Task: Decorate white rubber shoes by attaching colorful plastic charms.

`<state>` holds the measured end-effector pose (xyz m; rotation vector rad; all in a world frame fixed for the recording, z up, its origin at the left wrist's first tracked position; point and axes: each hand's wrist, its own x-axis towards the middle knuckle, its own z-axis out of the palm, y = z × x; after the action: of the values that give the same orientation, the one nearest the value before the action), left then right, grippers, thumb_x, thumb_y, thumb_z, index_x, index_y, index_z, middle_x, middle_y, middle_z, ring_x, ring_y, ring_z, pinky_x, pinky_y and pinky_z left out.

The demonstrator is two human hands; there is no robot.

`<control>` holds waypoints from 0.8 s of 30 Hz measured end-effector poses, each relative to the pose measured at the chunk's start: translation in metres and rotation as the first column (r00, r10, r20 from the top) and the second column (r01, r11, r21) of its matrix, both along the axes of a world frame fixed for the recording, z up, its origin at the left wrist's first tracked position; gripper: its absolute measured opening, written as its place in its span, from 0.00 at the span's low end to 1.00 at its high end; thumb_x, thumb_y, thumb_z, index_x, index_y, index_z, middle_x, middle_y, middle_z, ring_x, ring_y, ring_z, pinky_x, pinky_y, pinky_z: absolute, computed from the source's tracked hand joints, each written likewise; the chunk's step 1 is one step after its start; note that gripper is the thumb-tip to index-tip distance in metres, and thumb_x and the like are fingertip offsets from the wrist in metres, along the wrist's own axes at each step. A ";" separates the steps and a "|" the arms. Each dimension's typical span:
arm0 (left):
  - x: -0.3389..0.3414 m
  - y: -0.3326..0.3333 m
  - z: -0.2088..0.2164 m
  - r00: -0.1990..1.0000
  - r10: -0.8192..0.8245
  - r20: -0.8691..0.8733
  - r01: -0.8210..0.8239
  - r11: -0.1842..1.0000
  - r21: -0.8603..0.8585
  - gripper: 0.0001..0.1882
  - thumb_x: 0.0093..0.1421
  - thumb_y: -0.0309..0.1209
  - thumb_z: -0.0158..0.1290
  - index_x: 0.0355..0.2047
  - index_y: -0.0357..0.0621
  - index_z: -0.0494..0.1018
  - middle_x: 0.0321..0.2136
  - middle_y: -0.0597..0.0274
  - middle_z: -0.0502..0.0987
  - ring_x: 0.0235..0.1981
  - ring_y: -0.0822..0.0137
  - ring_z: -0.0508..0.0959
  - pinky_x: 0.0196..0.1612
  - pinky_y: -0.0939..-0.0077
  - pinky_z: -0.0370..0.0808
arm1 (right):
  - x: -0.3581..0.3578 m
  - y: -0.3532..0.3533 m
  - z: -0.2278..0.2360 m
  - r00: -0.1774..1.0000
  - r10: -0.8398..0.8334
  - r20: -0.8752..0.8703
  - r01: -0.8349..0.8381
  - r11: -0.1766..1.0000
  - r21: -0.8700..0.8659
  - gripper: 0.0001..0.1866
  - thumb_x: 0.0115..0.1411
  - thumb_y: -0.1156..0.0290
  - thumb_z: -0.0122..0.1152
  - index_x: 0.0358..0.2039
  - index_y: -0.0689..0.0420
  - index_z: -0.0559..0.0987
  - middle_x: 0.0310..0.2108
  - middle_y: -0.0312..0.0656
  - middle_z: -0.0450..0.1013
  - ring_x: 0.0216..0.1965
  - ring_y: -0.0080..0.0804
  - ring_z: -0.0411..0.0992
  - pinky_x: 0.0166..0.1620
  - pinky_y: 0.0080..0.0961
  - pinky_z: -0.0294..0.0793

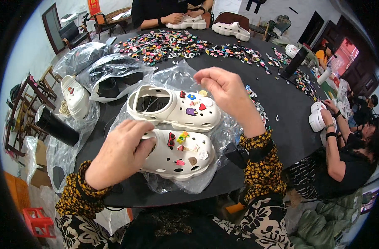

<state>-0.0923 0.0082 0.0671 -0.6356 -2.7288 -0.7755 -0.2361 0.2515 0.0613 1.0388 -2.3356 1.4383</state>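
Observation:
Two white clogs lie side by side before me, toes pointing right. The far clog (156, 118) carries several charms, among them a purple popsicle charm (191, 111) and a red heart charm (202, 106). Sunglasses, ice-cream and bear charms decorate the near clog (172, 155). My left hand (123, 151) is over the near clog's heel, hiding it, with thumb and fingers apart. Above the far clog's toe, my right hand (227, 89) hovers with loosely curled fingers and nothing visible in them. A small yellow charm (203, 93) sits just below its fingertips.
Clear plastic bags (172, 79) lie under and around the clogs. Loose charms (164, 45) cover the table's far side. At left are a white clog (76, 97) and a black cylinder (56, 125). Co-workers handle clogs across the table (187, 22) and at right (317, 116).

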 end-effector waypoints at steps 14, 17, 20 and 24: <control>-0.077 -0.015 -0.021 0.957 -0.100 0.271 0.104 0.995 0.001 0.17 0.58 0.27 0.53 0.48 0.35 0.71 0.45 0.48 0.75 0.49 0.51 0.74 0.54 0.64 0.69 | -0.018 0.020 -0.049 0.968 -0.183 0.173 0.174 0.982 0.067 0.11 0.62 0.75 0.55 0.41 0.65 0.80 0.35 0.42 0.80 0.37 0.24 0.77 0.43 0.21 0.75; -0.079 -0.015 -0.022 0.904 -0.071 0.421 0.063 0.997 0.034 0.20 0.58 0.28 0.53 0.51 0.35 0.70 0.45 0.47 0.75 0.49 0.52 0.74 0.54 0.65 0.69 | -0.017 0.017 -0.059 0.969 -0.108 0.223 0.109 0.994 0.011 0.11 0.62 0.76 0.54 0.42 0.66 0.79 0.36 0.43 0.80 0.38 0.24 0.77 0.44 0.21 0.74; -0.073 -0.016 -0.029 0.946 -0.080 0.314 0.093 0.995 -0.028 0.21 0.59 0.28 0.52 0.52 0.35 0.69 0.44 0.47 0.75 0.49 0.53 0.73 0.55 0.64 0.67 | -0.015 0.008 -0.065 0.977 -0.072 0.203 0.075 0.997 -0.008 0.11 0.63 0.77 0.52 0.42 0.65 0.79 0.36 0.43 0.79 0.40 0.26 0.77 0.45 0.22 0.75; -0.065 -0.016 -0.045 0.992 -0.122 0.032 0.124 0.990 -0.073 0.18 0.60 0.28 0.51 0.50 0.36 0.68 0.42 0.49 0.76 0.46 0.52 0.74 0.50 0.59 0.66 | -0.009 0.003 -0.070 0.996 -0.089 0.016 0.087 0.992 0.095 0.10 0.62 0.77 0.51 0.41 0.62 0.79 0.33 0.43 0.78 0.39 0.34 0.77 0.43 0.27 0.74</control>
<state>-0.1570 -0.0074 0.0217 -0.8220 -2.7761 -0.7164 -0.2450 0.2546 -0.0083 0.9360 -2.4518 1.3245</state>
